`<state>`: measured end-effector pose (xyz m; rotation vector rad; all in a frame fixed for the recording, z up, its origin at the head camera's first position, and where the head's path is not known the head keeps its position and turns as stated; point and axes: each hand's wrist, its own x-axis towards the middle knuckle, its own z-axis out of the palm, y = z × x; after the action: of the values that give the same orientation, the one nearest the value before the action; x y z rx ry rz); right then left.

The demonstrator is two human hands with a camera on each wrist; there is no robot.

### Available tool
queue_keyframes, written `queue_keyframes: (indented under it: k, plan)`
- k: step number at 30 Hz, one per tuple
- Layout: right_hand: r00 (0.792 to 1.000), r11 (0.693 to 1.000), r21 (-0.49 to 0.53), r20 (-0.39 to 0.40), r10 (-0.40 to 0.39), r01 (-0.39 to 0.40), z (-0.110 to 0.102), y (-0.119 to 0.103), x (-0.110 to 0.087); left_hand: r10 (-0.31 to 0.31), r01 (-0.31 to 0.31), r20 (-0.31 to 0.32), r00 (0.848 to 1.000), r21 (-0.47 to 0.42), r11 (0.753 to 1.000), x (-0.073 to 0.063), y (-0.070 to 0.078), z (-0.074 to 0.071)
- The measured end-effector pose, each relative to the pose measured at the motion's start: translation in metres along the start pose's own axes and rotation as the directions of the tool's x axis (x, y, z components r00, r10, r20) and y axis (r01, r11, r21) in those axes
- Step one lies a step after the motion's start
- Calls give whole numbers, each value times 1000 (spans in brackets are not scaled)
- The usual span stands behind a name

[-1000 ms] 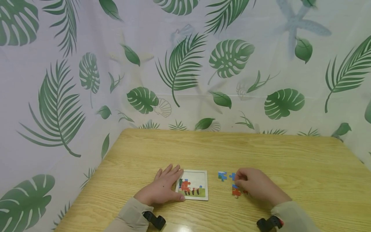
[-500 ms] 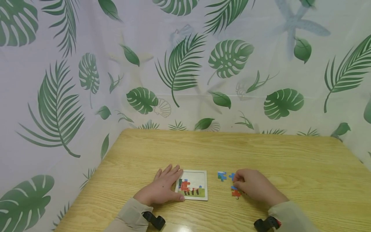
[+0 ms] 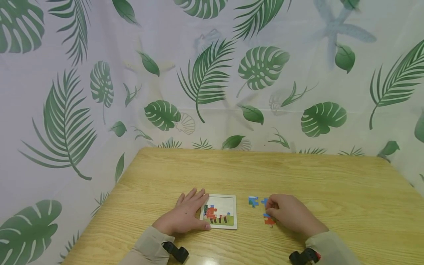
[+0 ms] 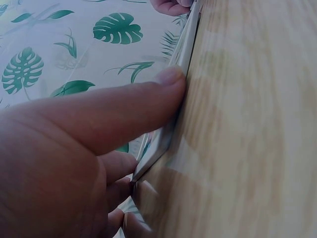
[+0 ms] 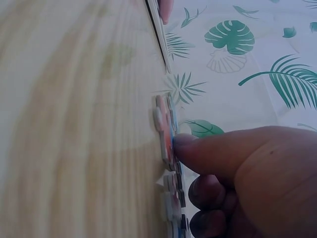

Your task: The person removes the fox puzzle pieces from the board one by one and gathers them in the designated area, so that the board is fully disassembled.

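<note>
My left hand (image 3: 184, 215) lies with fingers outstretched along the left side of a small white-framed jigsaw puzzle (image 3: 236, 211). Its thumb (image 4: 163, 94) presses on the near edge of the frame. Inside, the lower part shows green, red and striped pieces, while the upper part is bare board. Right of the frame, my right hand (image 3: 291, 213) has its thumb and forefinger together at a blue puzzle piece (image 3: 264, 201), apparently pinching it; the fingers partly hide it. A red and blue piece (image 3: 269, 219) lies just below those fingertips. Another blue and green piece (image 3: 253, 201) lies to the left.
Everything sits on a wood-grain table (image 3: 198, 169). A white cloth with green leaf prints (image 3: 212, 81) hangs behind and to the left. In the right wrist view, several pieces (image 5: 171, 198) lie in a row near the curled fingers.
My right hand has shifted slightly left, its fingertips closing in over the pieces. The left hand and the puzzle frame stay in place.
</note>
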<state>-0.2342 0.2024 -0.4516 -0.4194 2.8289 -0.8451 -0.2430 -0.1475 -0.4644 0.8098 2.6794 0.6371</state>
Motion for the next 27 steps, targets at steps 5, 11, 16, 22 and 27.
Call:
queue_keyframes:
  k: [5,11,16,22,27]
  plan:
    - [1000,999,35,-5,11,-11,0,1,0,-2,2,1,1000,-5,1000,0,1,0]
    - [1000,999,52,-17,9,-8,-2,0,0,4,-4,2,1000,-13,1000,0,2,-1]
    - [1000,997,73,-31,4,-1,-1,-2,0,4,-4,2,1000,-18,1000,0,2,-1]
    - [999,995,104,-40,1,3,-1,-7,2,-11,11,1,1000,-18,1000,0,2,1]
    - [998,991,128,-47,38,-32,1,-12,5,-8,8,-1,1000,-15,1000,1,2,1]
